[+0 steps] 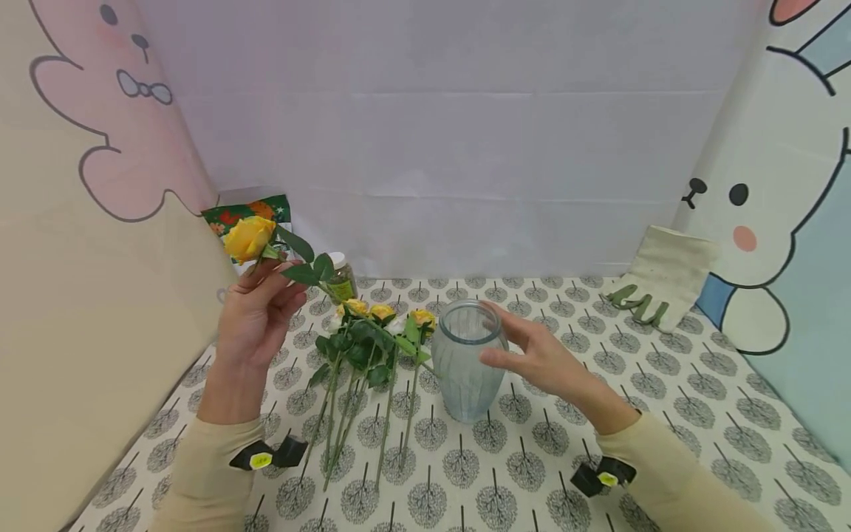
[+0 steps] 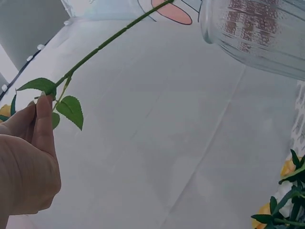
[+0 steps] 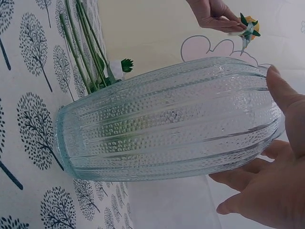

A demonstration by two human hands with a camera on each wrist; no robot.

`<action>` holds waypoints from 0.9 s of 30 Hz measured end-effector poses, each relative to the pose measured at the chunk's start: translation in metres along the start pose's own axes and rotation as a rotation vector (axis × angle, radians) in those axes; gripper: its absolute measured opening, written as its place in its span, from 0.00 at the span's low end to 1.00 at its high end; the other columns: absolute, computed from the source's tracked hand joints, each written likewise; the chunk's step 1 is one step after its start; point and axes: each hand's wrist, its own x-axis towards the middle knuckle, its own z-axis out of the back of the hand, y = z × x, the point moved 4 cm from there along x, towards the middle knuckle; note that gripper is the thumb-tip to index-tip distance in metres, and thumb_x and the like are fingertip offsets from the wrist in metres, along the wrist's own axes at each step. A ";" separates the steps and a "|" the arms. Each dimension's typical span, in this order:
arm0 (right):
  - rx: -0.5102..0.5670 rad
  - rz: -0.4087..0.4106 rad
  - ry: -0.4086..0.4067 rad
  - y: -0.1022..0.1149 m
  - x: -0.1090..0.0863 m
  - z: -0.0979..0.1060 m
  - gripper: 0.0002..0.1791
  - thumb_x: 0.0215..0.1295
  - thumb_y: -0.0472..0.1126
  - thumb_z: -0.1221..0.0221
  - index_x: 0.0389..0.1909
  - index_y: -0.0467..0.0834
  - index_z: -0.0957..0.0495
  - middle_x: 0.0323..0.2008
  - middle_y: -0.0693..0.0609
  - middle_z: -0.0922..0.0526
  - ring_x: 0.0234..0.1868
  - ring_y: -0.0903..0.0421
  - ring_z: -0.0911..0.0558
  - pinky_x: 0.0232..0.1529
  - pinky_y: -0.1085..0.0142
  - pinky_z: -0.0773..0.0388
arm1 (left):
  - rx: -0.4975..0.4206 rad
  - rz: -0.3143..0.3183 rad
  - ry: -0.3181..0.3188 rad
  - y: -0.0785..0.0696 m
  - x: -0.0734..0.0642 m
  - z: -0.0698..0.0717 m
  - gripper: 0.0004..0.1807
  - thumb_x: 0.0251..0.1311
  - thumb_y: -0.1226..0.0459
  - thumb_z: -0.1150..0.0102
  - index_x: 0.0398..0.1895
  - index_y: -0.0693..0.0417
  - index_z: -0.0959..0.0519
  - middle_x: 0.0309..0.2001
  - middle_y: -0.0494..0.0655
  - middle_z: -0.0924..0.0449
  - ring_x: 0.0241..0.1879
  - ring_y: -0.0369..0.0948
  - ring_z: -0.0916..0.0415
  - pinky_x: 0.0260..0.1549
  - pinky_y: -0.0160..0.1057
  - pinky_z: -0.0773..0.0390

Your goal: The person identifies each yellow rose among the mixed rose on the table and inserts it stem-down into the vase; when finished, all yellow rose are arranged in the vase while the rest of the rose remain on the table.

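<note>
In the head view my left hand (image 1: 255, 318) pinches a yellow rose (image 1: 249, 238) just below its bloom, raised at the left. Its green stem (image 2: 114, 39) slants away from the fingertips in the left wrist view, with a few leaves close to the hand. A clear ribbed glass vase (image 1: 468, 377) stands upright on the table in the middle. My right hand (image 1: 541, 355) holds the vase at its upper right side, thumb in front and fingers behind. Through the dimpled glass (image 3: 167, 119) in the right wrist view, no stem shows inside.
Several yellow and white roses (image 1: 372, 347) lie left of the vase, stems toward me. Behind them stand a white-capped jar (image 1: 342, 277) and a colourful packet (image 1: 275, 210). Pale work gloves (image 1: 668, 273) lean at the back right on the tree-patterned tablecloth (image 1: 432, 502).
</note>
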 end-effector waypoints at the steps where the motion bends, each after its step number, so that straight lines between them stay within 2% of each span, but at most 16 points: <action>1: -0.003 0.004 0.000 0.000 0.000 0.000 0.44 0.67 0.46 0.35 0.79 0.45 0.46 0.75 0.45 0.40 0.74 0.39 0.42 0.69 0.36 0.49 | -0.027 -0.022 -0.020 -0.001 0.000 -0.002 0.12 0.68 0.82 0.49 0.39 0.69 0.15 0.35 0.60 0.13 0.29 0.50 0.13 0.31 0.40 0.13; 6: -0.017 0.021 0.002 0.001 0.001 0.000 0.45 0.67 0.47 0.35 0.79 0.44 0.47 0.75 0.44 0.40 0.74 0.38 0.41 0.69 0.35 0.48 | -0.110 -0.115 -0.143 -0.001 0.002 -0.008 0.09 0.64 0.83 0.45 0.37 0.70 0.16 0.33 0.61 0.14 0.27 0.52 0.13 0.27 0.41 0.14; 8: -0.015 0.013 0.002 0.001 0.001 0.000 0.45 0.67 0.47 0.35 0.79 0.45 0.47 0.75 0.44 0.41 0.74 0.39 0.42 0.69 0.36 0.48 | -0.114 -0.129 -0.194 0.001 0.004 -0.009 0.07 0.62 0.83 0.42 0.36 0.70 0.16 0.32 0.60 0.14 0.27 0.52 0.13 0.26 0.40 0.14; 11: -0.013 -0.005 0.001 0.001 0.000 0.000 0.45 0.67 0.47 0.34 0.79 0.46 0.47 0.75 0.46 0.42 0.74 0.40 0.42 0.69 0.37 0.48 | -0.102 -0.140 -0.231 0.006 0.007 -0.010 0.06 0.60 0.82 0.39 0.36 0.68 0.16 0.32 0.59 0.15 0.28 0.51 0.13 0.27 0.40 0.14; 19: -0.039 -0.011 -0.002 0.001 -0.001 0.000 0.45 0.67 0.48 0.35 0.79 0.47 0.47 0.75 0.46 0.41 0.74 0.40 0.41 0.69 0.36 0.47 | -0.029 -0.137 -0.185 0.024 0.011 -0.018 0.09 0.61 0.82 0.40 0.37 0.66 0.14 0.37 0.60 0.13 0.28 0.49 0.13 0.31 0.41 0.13; 27: -0.033 0.009 -0.002 0.002 0.000 0.000 0.44 0.67 0.48 0.35 0.79 0.47 0.46 0.75 0.45 0.40 0.74 0.39 0.40 0.68 0.35 0.47 | 0.064 -0.104 -0.100 0.046 0.016 -0.030 0.12 0.64 0.81 0.43 0.36 0.59 0.13 0.36 0.56 0.13 0.28 0.46 0.13 0.32 0.40 0.14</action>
